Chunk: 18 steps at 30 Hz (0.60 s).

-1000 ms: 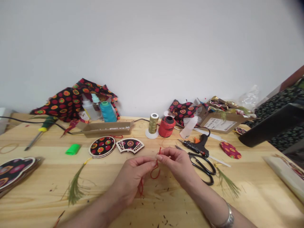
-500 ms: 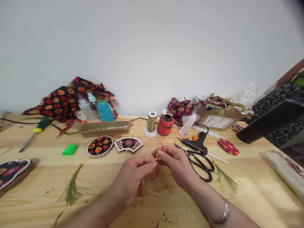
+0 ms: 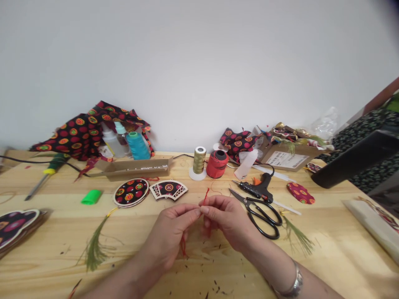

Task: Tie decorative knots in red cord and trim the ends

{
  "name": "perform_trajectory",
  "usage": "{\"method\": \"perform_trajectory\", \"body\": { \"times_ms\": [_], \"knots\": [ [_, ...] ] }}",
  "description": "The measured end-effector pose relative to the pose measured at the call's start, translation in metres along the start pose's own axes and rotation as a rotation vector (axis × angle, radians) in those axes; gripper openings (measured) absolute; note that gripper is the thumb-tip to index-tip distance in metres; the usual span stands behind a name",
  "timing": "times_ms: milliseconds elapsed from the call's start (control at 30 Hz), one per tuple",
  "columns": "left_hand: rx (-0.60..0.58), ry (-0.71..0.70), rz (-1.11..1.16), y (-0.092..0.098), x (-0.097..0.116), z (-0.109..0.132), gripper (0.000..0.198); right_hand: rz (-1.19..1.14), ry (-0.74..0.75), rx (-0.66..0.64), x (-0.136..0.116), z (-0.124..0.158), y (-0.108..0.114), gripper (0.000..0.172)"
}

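Note:
My left hand (image 3: 174, 232) pinches a thin red cord (image 3: 206, 195), whose strands hang below the palm. My right hand (image 3: 229, 220) grips the same cord between thumb and forefinger, and the two sets of fingertips meet at the middle. A short twisted end of cord sticks up above them. Beyond my hands stand a red thread spool (image 3: 217, 164) and an olive thread spool (image 3: 199, 161). Black-handled scissors (image 3: 264, 216) lie just right of my right hand. A fan-shaped ornament (image 3: 168, 189) and a round ornament (image 3: 131, 192) lie beyond my left hand.
A glue gun (image 3: 257, 187) lies behind the scissors. Green tassels (image 3: 97, 245) and a green cap (image 3: 91, 197) are at the left, with a screwdriver (image 3: 46, 176) farther out. A cardboard box (image 3: 285, 160) and a dark cylinder (image 3: 352, 160) stand at the right. Someone in patterned clothing is partly visible there.
My fingertips have come together. The cord's end now stands up between them, and the loop that hung between my hands is no longer clearly seen.

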<state>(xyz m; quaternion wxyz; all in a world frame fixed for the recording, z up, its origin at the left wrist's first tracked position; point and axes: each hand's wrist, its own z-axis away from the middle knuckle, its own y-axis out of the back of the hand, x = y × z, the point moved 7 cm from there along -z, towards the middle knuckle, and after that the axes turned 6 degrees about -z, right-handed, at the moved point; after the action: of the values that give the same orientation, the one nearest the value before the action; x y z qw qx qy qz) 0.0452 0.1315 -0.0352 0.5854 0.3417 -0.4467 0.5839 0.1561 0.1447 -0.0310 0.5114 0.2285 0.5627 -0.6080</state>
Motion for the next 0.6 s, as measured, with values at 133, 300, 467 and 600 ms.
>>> {"method": "perform_trajectory", "body": {
  "times_ms": [133, 300, 467, 600],
  "knots": [
    [0.011, -0.004, 0.006, 0.0, 0.002, 0.001, 0.011, -0.002, 0.017, 0.06, 0.0, 0.0, 0.004, 0.022],
    [0.007, 0.021, -0.013, -0.001, -0.002, 0.001, 0.015, 0.045, 0.049, 0.098, -0.004, 0.001, 0.008, 0.024],
    [-0.013, 0.023, -0.035, 0.001, -0.007, 0.0, 0.021, 0.084, 0.054, 0.093, -0.008, 0.0, 0.007, 0.024],
    [-0.026, 0.015, -0.007, 0.0, -0.006, -0.001, 0.021, 0.071, 0.046, 0.077, -0.01, -0.001, 0.006, 0.024]
  ]
}}
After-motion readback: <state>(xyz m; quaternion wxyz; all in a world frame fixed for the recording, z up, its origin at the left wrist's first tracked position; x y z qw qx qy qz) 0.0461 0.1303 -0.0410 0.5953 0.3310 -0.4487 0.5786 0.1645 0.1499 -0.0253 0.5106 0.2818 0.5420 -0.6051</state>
